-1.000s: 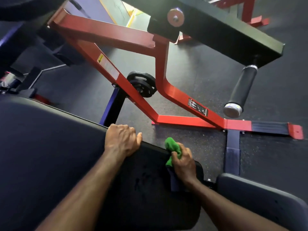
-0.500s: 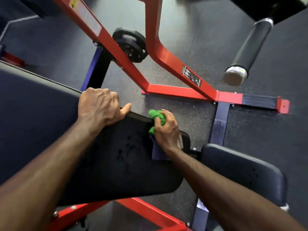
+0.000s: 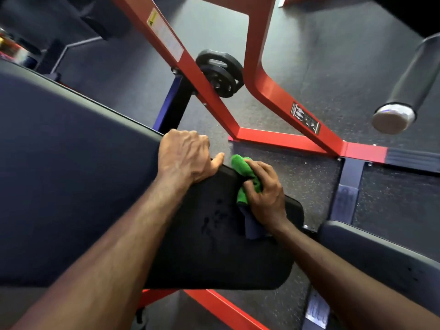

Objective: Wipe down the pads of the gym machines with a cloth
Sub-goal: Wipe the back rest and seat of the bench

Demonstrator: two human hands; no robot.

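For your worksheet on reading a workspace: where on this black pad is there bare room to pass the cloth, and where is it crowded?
Free: the black pad between the two forearms, down to its near edge. Crowded: the far edge, where the left hand grips the rim and the right hand holds the green cloth beside it.

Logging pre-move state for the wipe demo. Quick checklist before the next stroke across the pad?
1. Cloth held: ok. Right hand grips the green cloth.
2. Cloth on pad: ok. It is pressed against the black pad near its far edge.
3. Pad braced: ok. Left hand grips the far edge, fingers curled over.
4. Unwiped area: not ok. Wet droplet marks remain mid-pad.
5. Stroke path clear: not ok. Left hand sits beside the cloth.
6. Underside of far edge: cannot tell.
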